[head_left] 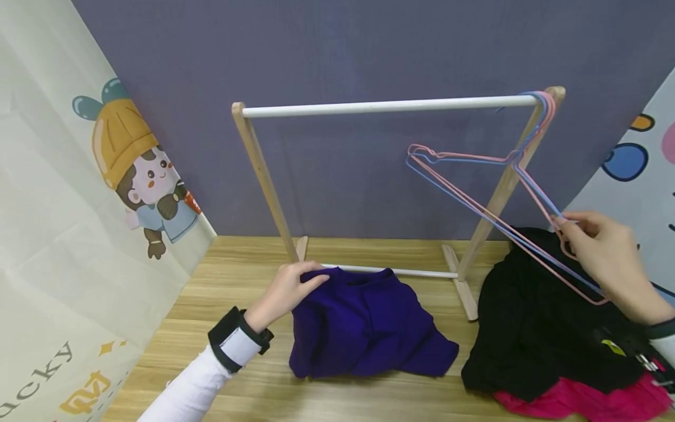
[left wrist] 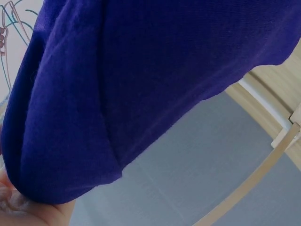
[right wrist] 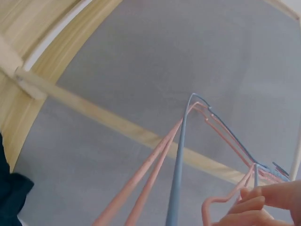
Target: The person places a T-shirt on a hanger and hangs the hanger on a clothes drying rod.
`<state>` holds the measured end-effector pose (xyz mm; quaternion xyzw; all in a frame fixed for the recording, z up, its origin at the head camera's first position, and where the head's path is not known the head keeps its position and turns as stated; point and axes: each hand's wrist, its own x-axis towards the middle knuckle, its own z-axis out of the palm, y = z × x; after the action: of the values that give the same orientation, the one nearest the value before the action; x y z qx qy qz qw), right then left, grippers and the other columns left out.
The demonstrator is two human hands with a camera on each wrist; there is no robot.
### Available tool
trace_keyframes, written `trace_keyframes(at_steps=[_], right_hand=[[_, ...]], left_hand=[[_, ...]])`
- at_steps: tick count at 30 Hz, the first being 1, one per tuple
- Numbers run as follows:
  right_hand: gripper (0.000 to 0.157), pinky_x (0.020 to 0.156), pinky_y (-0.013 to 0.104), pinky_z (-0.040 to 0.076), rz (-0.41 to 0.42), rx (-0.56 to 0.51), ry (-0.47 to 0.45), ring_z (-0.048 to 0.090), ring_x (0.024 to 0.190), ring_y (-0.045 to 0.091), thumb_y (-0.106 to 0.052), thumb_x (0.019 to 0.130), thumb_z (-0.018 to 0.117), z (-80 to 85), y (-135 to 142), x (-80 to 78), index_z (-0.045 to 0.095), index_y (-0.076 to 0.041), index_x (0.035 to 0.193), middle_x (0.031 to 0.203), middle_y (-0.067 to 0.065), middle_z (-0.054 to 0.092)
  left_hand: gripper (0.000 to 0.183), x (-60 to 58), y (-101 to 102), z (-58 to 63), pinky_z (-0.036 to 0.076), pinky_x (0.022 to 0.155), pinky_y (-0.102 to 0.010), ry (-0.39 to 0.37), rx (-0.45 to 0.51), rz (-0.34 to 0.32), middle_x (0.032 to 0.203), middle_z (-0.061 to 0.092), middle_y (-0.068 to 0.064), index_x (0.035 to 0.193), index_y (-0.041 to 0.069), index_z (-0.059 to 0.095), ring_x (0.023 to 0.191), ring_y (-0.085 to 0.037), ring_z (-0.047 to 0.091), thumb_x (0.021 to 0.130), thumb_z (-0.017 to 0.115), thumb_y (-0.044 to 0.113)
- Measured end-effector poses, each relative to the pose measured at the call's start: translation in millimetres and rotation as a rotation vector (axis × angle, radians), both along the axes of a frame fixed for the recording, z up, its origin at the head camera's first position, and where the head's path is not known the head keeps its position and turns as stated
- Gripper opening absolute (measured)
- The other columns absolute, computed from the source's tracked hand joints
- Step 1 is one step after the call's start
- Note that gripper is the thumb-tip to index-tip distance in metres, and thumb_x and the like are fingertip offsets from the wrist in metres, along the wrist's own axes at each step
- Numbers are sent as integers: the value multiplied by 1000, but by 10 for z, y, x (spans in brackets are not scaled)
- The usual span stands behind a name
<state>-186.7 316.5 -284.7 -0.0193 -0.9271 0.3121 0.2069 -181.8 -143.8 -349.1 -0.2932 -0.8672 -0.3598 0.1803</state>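
Note:
A dark purple garment (head_left: 364,322) with a curved opening at its top hangs down over the wooden table. My left hand (head_left: 292,287) pinches its upper left corner between thumb and fingers. In the left wrist view the purple cloth (left wrist: 131,84) covers most of that hand. Pink and blue wire clothes hangers (head_left: 474,211) hang bunched by their hooks at the right end of the rack's white rail (head_left: 390,107). At their near shoulder, my right hand (head_left: 596,246) pinches the wire; how many hangers it grips I cannot tell. Its fingers (right wrist: 254,202) also show beside a pink notch.
The rack's wooden left post (head_left: 266,181) and right post (head_left: 501,193) stand before a grey backdrop (head_left: 369,47). On the right, a black garment (head_left: 532,328) lies heaped over a bright pink one (head_left: 575,398). A cartoon-printed sheet (head_left: 47,193) borders the left side.

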Motion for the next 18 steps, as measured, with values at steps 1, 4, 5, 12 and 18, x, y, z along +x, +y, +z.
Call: trace_keyframes(at_steps=[1,4,5,12,18], right_hand=[[43,42,28,31,6,-25,-5,40,53,14,-38,92,39,47,-52,32,50,0,108,68,11,50],[39,43,26,29,17,-81,6,39,53,12,-34,92,40,131,-160,99,51,1,106,64,8,48],[38,42,27,29,15,-97,15,39,52,11,-34,91,42,142,-182,112,51,0,104,62,6,48],[38,42,26,30,10,-151,35,39,55,10,-37,90,44,148,-197,109,50,-3,106,64,3,46],[37,44,23,30,10,-196,26,39,56,9,-37,89,47,187,-232,142,49,-3,104,62,0,45]], left_hand=[[13,2,-1,-2,52,69,-40,-2,-2,1,89,67,-10,90,7,64,82,-17,60,79,64,14],[13,9,0,-1,52,70,-40,-12,-4,5,89,67,-9,90,7,64,83,-17,60,80,63,15],[13,10,1,-1,52,70,-40,-15,-4,5,89,67,-9,90,8,64,83,-17,60,80,63,15],[11,2,3,-16,52,72,-41,-4,-1,2,87,67,-9,88,8,65,85,-19,60,79,64,14],[12,-6,-3,-19,53,68,-38,8,1,-13,87,67,-8,89,8,65,81,-16,60,79,64,14]])
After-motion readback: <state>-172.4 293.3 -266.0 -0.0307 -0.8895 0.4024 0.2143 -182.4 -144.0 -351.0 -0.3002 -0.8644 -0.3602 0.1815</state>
